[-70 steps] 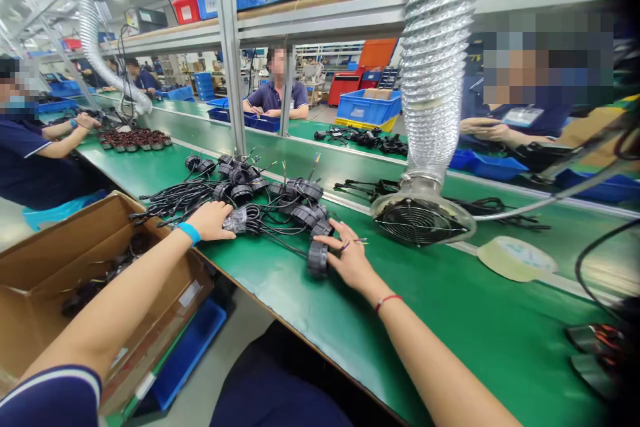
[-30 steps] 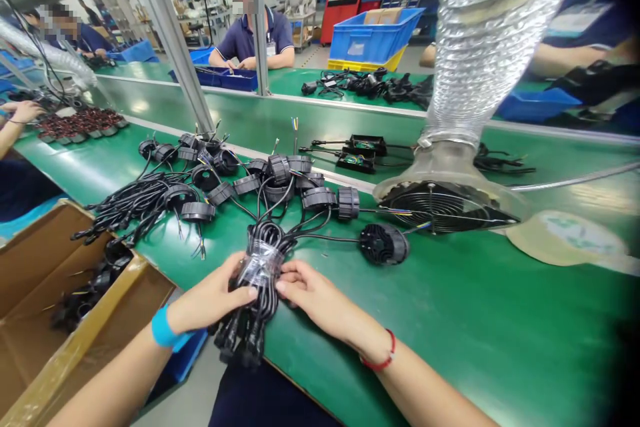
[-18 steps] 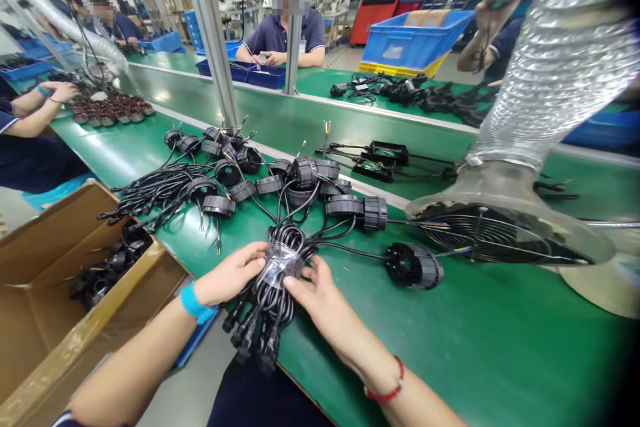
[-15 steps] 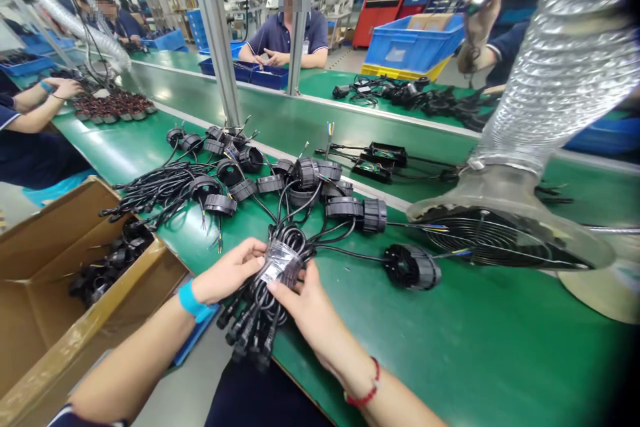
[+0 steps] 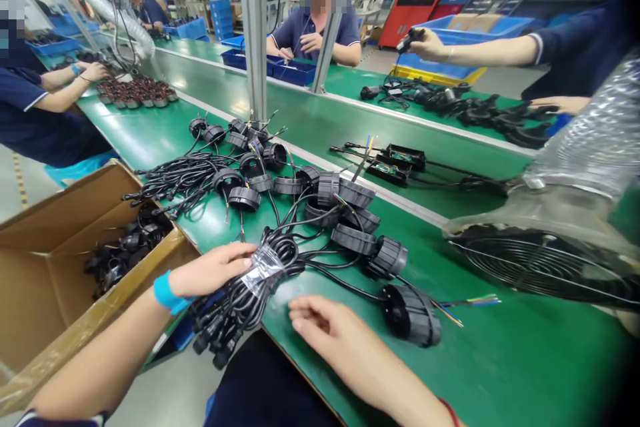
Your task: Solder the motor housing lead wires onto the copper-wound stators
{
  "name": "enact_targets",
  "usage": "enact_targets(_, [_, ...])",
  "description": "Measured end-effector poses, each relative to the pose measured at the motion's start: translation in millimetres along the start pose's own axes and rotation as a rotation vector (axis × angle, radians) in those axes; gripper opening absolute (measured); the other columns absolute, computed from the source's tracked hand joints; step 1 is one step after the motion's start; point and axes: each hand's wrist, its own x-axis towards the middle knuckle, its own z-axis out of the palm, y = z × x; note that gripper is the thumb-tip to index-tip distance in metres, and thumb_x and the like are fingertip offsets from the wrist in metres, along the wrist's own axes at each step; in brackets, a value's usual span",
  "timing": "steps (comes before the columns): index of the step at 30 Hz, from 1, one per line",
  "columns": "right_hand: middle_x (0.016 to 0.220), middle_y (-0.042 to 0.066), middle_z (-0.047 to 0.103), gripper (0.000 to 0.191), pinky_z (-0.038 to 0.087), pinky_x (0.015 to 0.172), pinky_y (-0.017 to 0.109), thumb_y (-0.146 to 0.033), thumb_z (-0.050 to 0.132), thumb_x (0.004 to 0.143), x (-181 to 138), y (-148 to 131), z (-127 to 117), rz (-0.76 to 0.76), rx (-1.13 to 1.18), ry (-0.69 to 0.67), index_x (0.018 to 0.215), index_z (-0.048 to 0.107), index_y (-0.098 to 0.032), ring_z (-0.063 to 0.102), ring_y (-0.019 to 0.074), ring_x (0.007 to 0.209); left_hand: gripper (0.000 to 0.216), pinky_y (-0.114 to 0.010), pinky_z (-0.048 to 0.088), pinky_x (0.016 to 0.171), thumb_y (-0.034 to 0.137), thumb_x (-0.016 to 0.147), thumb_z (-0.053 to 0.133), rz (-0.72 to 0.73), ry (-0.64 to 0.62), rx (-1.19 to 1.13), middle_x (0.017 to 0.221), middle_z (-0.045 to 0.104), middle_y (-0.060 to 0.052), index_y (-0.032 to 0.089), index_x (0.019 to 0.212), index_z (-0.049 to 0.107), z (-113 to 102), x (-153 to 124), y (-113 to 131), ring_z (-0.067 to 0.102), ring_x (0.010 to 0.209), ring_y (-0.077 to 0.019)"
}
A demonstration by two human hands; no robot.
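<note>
My left hand grips a bundle of black cables bound with clear tape. The bundle lies at the near edge of the green bench, its plug ends hanging over the edge. My right hand hovers just right of the bundle, off it, fingers loosely spread and holding nothing. Cables run from the bundle to black round parts lying just beyond my right hand.
More black round parts and loose cables are spread across the bench. An open cardboard box with similar parts stands at the left. A fan grille under a foil duct sits at the right. Co-workers sit opposite and to the left.
My right hand has let go of the taped bundle and drawn back towards me. My left hand still holds the bundle, which now lies flatter. The view has shifted left.
</note>
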Motion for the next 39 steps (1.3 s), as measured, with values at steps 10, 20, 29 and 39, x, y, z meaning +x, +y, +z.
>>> enact_targets(10, [0.132,0.011,0.052,0.046,0.048,0.09,0.044,-0.012,0.049,0.085,3.1,11.6,9.5,-0.688,-0.86,0.574,0.131,0.045,-0.018,0.05,0.0268,0.111,0.047,-0.047,0.037,0.106,0.02,0.087,0.052,0.342,0.173,0.735,0.142,0.044,-0.015,0.013,0.133,0.045,66.1,-54.5,36.6,0.041,0.13,-0.0316])
enact_targets(20, [0.117,0.014,0.058,0.038,0.049,0.082,0.044,-0.012,0.053,0.084,-0.6,31.6,8.0,-0.732,-0.902,0.678,0.122,0.049,-0.012,0.05,0.0262,0.1,0.014,-0.026,0.047,0.072,0.026,0.087,0.051,0.135,0.038,0.121,0.087,0.057,-0.001,0.018,0.098,0.055,13.3,-12.0,35.0,0.054,0.077,-0.0129])
enact_targets(29, [0.122,0.012,0.058,0.047,0.047,0.088,0.045,-0.013,0.05,0.085,-2.8,30.2,6.4,-0.687,-0.831,0.629,0.131,0.043,-0.017,0.051,0.0253,0.105,0.012,-0.028,0.041,0.068,0.028,0.084,0.05,0.091,0.046,0.312,0.082,0.052,-0.002,0.017,0.08,0.054,30.6,-2.5,45.7,0.049,0.075,-0.0157])
enact_targets(39, [0.13,0.016,0.051,0.04,0.041,0.098,0.045,-0.019,0.055,0.086,-14.3,9.8,-4.4,-0.726,-0.693,0.481,0.125,0.048,-0.013,0.044,0.0266,0.12,0.016,-0.026,0.041,0.068,0.022,0.089,0.044,0.265,0.002,0.415,0.08,0.053,-0.002,0.017,0.076,0.051,47.9,-25.4,78.2,0.048,0.073,-0.0144])
